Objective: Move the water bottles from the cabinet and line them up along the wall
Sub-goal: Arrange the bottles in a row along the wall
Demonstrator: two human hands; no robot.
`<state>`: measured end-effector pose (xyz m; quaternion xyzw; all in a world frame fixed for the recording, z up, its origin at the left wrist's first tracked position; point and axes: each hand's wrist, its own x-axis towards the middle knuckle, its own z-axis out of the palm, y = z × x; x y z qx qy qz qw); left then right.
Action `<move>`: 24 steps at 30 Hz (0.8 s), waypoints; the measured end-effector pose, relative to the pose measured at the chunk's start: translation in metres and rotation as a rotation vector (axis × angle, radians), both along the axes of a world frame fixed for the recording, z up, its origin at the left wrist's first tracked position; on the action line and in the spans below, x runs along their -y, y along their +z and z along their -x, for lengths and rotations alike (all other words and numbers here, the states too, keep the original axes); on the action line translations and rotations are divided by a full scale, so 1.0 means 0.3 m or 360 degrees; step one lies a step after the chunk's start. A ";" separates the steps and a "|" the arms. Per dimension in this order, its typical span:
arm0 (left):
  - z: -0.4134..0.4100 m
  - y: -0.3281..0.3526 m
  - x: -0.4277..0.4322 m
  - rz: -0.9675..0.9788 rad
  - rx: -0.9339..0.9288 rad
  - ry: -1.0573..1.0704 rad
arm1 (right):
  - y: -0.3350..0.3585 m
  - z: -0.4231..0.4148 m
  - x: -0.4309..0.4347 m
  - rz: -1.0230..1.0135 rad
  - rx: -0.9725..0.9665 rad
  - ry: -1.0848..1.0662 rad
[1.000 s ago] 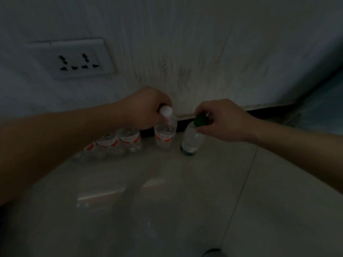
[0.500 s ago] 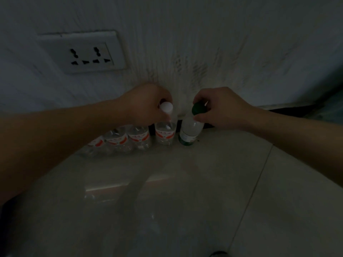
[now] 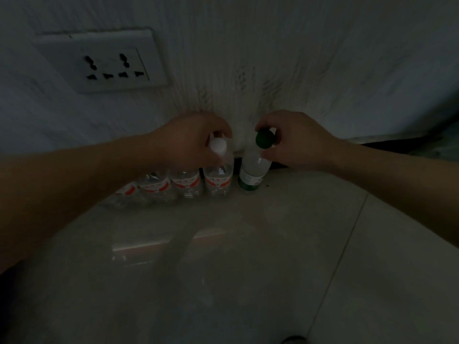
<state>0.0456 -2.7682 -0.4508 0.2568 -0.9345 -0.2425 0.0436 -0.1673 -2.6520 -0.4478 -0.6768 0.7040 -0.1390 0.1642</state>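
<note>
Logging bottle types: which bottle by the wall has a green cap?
The bottle at the right end of the row, gripped by the right hand. Its cap is green; the other bottles carry red labels.

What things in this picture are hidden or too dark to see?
Head view only:
- Row of bottles by the wall: the left forearm covers their tops, so the count at the far end is unclear.
- White-capped bottle: its neck is behind the left hand.
- Label print: too small and dim to read.
- Dark round thing: cut off by the bottom edge.
</note>
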 end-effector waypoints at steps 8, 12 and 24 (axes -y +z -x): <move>-0.009 0.013 0.008 -0.0040 -0.0044 -0.0150 | 0.018 -0.006 0.010 0.0040 0.0019 0.0059; -0.009 0.020 0.006 0.0030 -0.0052 -0.0146 | 0.015 -0.020 0.017 0.0036 0.0047 0.0006; -0.016 0.022 0.005 0.0012 -0.0116 -0.0151 | 0.030 -0.062 0.044 0.0067 0.0058 -0.0046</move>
